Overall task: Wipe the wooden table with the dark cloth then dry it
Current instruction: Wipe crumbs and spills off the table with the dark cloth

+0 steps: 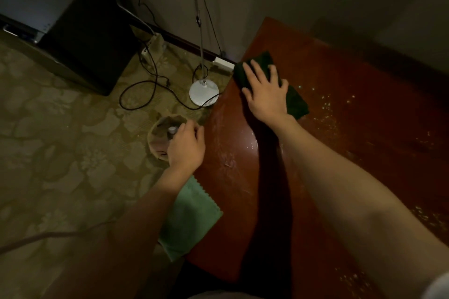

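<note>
The reddish wooden table (340, 153) fills the right half of the view, with wet streaks and droplets on its surface. The dark cloth (295, 102) lies near the table's far left corner. My right hand (266, 94) presses flat on it with fingers spread. My left hand (185, 145) hovers at the table's left edge with fingers loosely curled; whether it holds anything I cannot tell. A light green cloth (192, 218) hangs over the left edge under my left forearm.
Below my left hand, on the patterned carpet (60, 141), stands a small round bin (160, 136) with a bottle in it. A lamp base (204, 92) and black cables lie beside the table's corner. A black cabinet (90, 39) stands at the back left.
</note>
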